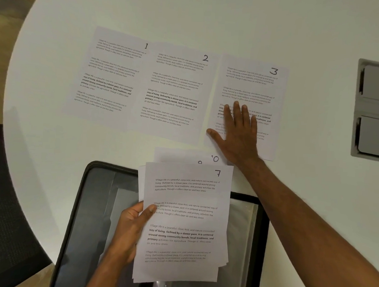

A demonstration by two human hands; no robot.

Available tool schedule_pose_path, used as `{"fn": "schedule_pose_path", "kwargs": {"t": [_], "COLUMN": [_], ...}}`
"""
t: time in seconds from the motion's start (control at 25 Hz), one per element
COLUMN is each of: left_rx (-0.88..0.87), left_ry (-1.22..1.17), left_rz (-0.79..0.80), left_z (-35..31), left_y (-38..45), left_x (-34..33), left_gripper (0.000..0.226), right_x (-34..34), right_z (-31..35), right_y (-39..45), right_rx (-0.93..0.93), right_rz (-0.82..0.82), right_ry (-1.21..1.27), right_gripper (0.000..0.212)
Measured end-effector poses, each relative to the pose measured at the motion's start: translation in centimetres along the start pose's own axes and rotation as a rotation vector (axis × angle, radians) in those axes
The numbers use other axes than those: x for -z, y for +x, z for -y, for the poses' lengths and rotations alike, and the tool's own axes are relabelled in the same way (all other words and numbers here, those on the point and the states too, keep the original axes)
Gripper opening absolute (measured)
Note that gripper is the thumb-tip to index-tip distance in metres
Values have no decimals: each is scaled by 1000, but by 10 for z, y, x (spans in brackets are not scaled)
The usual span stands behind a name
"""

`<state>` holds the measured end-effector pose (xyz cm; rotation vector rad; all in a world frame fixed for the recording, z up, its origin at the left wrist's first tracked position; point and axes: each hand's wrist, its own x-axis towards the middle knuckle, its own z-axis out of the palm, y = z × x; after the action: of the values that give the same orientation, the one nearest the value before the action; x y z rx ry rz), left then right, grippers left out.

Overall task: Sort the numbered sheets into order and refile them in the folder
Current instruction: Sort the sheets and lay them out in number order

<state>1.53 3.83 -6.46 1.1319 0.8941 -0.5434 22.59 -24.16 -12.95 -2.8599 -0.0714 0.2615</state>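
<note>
Three printed sheets lie in a row on the white table: sheet 1 at the left, sheet 2 in the middle, sheet 3 at the right. My right hand presses flat on the lower half of sheet 3, fingers straight. My left hand grips the left edge of a stack of sheets with sheet 7 on top, held over the open black folder. Behind the stack, the corners of sheet 10 and another numbered sheet peek out on the table.
A grey recessed socket panel is set into the table at the right edge. A dark mesh chair stands at the lower left, beyond the round table's rim.
</note>
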Motion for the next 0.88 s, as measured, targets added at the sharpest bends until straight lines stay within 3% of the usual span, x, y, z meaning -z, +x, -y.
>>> {"fn": "schedule_pose_path", "kwargs": {"t": [0.28, 0.36, 0.48, 0.64, 0.72, 0.88], "left_rx": [-19, -16, -3, 12, 17, 1], "left_ry": [-37, -69, -120, -200, -246, -415], "left_rz": [30, 67, 133, 240, 284, 420], "left_z": [0, 3, 4, 8, 14, 34], "left_y": [-4, -12, -29, -51, -63, -87], "left_x": [-2, -5, -7, -7, -9, -14], "left_gripper": [36, 40, 40, 37, 36, 42], "right_x": [50, 69, 96, 129, 145, 169], "right_z": [3, 14, 35, 55, 59, 52], "right_y": [-81, -121, -178, -234, -258, -300], "right_rx": [-257, -355, -475, -483, -419, -380], "right_rz": [-285, -302, -189, 99, 120, 5], "right_ry": [754, 901, 1052, 1204, 1176, 1147], "right_gripper": [38, 30, 31, 55, 51, 35]}}
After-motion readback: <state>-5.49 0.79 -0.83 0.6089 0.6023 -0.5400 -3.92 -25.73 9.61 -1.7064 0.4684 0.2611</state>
